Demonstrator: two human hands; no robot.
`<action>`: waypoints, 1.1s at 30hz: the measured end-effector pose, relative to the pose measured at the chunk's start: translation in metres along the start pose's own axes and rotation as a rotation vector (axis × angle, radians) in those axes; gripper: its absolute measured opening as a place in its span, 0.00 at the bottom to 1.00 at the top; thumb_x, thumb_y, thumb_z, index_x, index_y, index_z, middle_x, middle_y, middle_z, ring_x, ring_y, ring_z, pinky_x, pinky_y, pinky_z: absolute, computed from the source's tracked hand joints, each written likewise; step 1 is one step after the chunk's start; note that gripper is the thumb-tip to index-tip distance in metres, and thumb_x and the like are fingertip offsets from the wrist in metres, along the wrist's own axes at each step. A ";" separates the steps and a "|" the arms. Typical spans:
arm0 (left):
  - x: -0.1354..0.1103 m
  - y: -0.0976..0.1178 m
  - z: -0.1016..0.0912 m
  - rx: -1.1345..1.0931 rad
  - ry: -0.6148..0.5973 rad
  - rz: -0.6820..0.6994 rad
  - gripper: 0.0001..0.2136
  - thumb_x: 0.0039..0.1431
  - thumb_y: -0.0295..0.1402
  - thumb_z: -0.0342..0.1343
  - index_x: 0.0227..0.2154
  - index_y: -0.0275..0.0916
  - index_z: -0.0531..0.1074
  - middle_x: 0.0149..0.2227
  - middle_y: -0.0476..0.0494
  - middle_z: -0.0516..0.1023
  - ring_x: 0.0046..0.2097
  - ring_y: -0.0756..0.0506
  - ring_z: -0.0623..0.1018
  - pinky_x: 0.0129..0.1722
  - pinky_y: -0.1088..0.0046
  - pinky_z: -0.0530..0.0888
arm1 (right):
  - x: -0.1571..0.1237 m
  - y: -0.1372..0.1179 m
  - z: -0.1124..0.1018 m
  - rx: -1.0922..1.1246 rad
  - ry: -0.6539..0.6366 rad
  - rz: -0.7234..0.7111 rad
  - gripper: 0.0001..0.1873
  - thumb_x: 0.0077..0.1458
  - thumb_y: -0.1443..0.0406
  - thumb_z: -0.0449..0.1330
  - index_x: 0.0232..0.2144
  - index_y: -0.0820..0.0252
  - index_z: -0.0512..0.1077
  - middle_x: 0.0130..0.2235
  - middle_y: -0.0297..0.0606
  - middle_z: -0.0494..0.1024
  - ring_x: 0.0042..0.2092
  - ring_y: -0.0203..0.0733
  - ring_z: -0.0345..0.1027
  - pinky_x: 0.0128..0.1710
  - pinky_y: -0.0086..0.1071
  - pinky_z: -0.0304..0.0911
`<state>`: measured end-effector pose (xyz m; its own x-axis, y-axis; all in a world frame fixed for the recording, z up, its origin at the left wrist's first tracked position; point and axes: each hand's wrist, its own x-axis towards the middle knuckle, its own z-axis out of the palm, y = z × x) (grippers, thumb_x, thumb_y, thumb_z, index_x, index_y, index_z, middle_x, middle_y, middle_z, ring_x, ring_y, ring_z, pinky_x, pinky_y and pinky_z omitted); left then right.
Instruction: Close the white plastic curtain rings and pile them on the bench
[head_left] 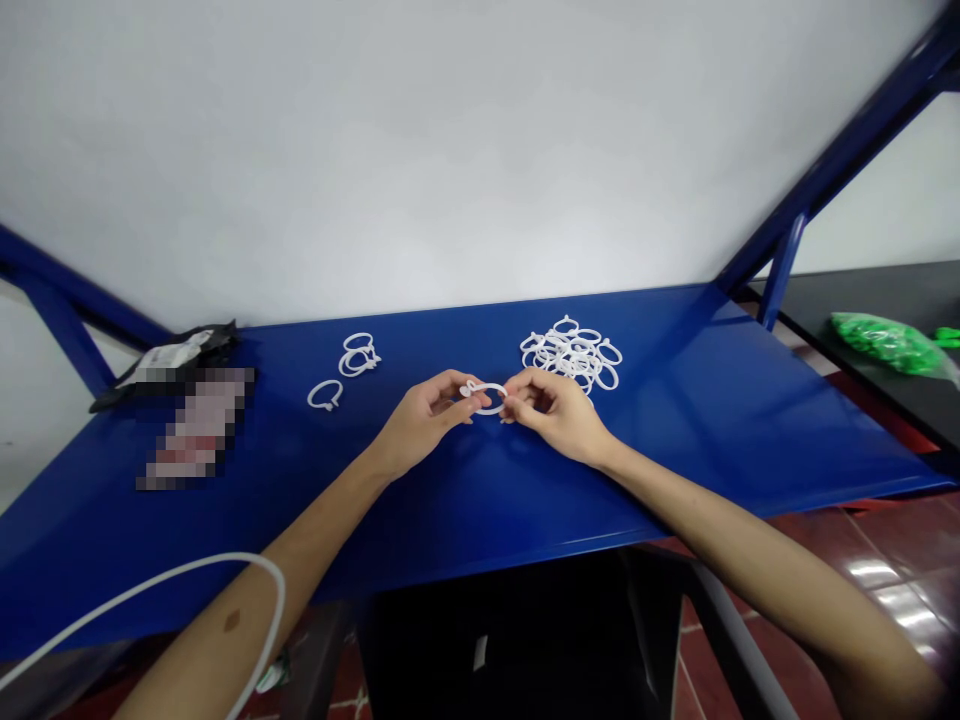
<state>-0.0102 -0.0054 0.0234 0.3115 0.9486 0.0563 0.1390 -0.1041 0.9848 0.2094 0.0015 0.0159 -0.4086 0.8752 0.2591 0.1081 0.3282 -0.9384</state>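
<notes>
Between my two hands, just above the blue table point(480, 520), is a white plastic ring point(491, 387) with a small round tab on its left side. My left hand point(435, 410) pinches the ring near that tab. On the opposite side, the fingers of my right hand point(551, 408) close on the ring's right edge. A pile of similar white rings point(566, 350) lies just behind my right hand, which hides part of it. Off to the left are a few separate rings: a small cluster point(358, 357) and a single ring point(325, 395).
A black plastic package point(172, 360) lies at the table's left, beside a pixelated flat item point(199, 430). A white cable point(187, 563) loops across the lower left, over my forearm. Blue frame bars point(832, 150) rise at both sides. A bag of green pieces point(889, 342) sits on a dark surface at right.
</notes>
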 end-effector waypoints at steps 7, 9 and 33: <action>-0.001 -0.002 0.000 0.111 -0.035 0.040 0.10 0.61 0.41 0.61 0.38 0.39 0.78 0.34 0.46 0.83 0.35 0.47 0.80 0.40 0.69 0.77 | -0.002 0.000 0.003 -0.229 0.022 -0.140 0.10 0.62 0.63 0.60 0.45 0.59 0.72 0.34 0.36 0.80 0.32 0.35 0.74 0.33 0.30 0.70; -0.001 -0.002 0.002 0.102 -0.042 0.041 0.11 0.60 0.41 0.62 0.39 0.39 0.77 0.32 0.46 0.83 0.35 0.47 0.80 0.40 0.68 0.76 | -0.003 0.000 0.002 -0.290 0.009 -0.175 0.09 0.64 0.63 0.59 0.45 0.59 0.73 0.35 0.36 0.81 0.30 0.34 0.72 0.31 0.29 0.68; -0.010 -0.011 0.017 0.386 0.226 0.301 0.05 0.57 0.31 0.65 0.27 0.45 0.82 0.32 0.52 0.84 0.34 0.47 0.82 0.38 0.72 0.77 | -0.013 0.001 -0.002 -0.553 -0.185 -0.391 0.14 0.72 0.62 0.50 0.38 0.61 0.72 0.35 0.40 0.77 0.34 0.37 0.71 0.35 0.30 0.65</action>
<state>0.0009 -0.0192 0.0089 0.1866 0.8962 0.4026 0.4234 -0.4431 0.7902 0.2166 -0.0090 0.0116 -0.6534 0.5976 0.4647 0.3468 0.7819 -0.5180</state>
